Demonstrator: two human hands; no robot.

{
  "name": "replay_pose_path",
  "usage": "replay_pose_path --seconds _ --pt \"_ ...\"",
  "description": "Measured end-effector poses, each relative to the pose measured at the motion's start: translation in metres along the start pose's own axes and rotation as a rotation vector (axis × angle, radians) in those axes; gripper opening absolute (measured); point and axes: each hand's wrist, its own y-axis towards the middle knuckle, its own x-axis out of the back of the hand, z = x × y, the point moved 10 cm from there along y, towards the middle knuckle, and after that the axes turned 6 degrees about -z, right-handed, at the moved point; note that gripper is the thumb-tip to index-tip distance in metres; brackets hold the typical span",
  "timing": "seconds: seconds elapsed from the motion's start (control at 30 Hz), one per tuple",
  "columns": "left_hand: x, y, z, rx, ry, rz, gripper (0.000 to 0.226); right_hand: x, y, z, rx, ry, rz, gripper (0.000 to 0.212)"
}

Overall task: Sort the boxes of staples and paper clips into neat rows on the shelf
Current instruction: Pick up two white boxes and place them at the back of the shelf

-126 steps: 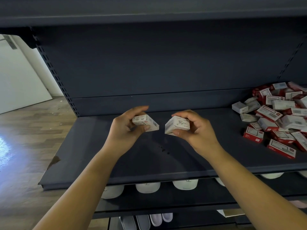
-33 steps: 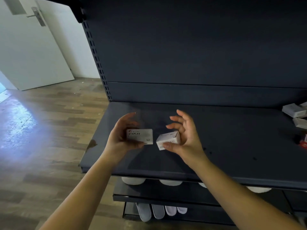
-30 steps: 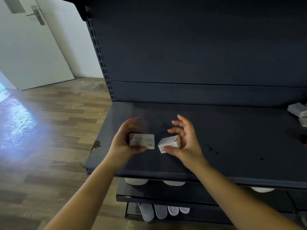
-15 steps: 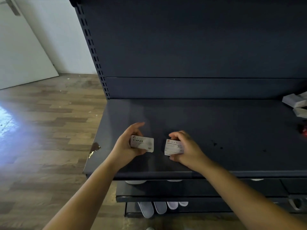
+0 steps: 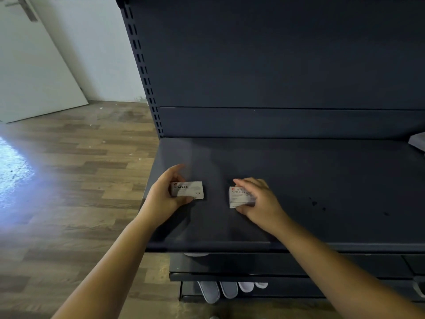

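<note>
On the dark shelf [image 5: 322,180], the left hand [image 5: 164,195] grips the staples box [image 5: 189,190]; well apart, the right hand [image 5: 258,199] grips the clips box [image 5: 239,197].

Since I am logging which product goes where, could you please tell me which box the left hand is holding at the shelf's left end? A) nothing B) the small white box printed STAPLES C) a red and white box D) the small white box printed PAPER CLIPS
B: the left hand grips the small white cardboard box printed STAPLES, while the right hand holds the white PAPER CLIPS box.
</note>
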Motion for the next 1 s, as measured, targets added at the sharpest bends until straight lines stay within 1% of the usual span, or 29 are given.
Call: replay_pose_path --seconds 0.07,0.13,0.2,0.27,0.33,0.43,0.57,0.67,0.8,0.9,1.0 --pt "0.007 0.001 0.005 -0.004 0.061 -0.002 0.076 0.002 0.000 0.000 0.003 0.000 0.005 0.067" --pt "0.015 0.004 0.008 -0.030 0.177 0.003 0.071 0.005 0.000 -0.005 -0.015 -0.039 0.006 0.070" --pt "0.020 0.006 0.010 -0.052 0.276 0.027 0.059 0.010 0.002 -0.013 -0.056 -0.082 -0.009 0.069" --pt "0.023 0.010 0.013 -0.053 0.322 0.052 0.047 0.015 0.007 -0.019 -0.085 -0.108 -0.036 0.062" --pt "0.024 0.016 0.014 -0.058 0.335 0.056 0.043 0.017 0.017 -0.024 -0.120 -0.113 -0.052 0.057" --pt "0.024 0.031 0.016 -0.056 0.346 0.039 0.042 0.016 0.037 -0.027 -0.168 -0.095 -0.077 0.061" --pt "0.025 0.060 0.018 -0.049 0.359 -0.039 0.042 0.012 0.068 -0.023 -0.181 -0.084 -0.130 0.065" --pt "0.027 0.083 0.023 -0.016 0.399 -0.096 0.040 0.012 0.089 -0.018 -0.167 -0.109 -0.159 0.064" --pt "0.030 0.107 0.028 0.011 0.439 -0.102 0.041 0.009 0.109 -0.014 -0.140 -0.170 -0.168 0.059" --pt "0.036 0.120 0.031 0.041 0.443 -0.108 0.037 0.003 0.118 -0.012 -0.123 -0.206 -0.146 0.059" --pt "0.038 0.133 0.038 0.071 0.490 -0.088 0.025 0.000 0.127 -0.012 -0.119 -0.220 -0.140 0.060"
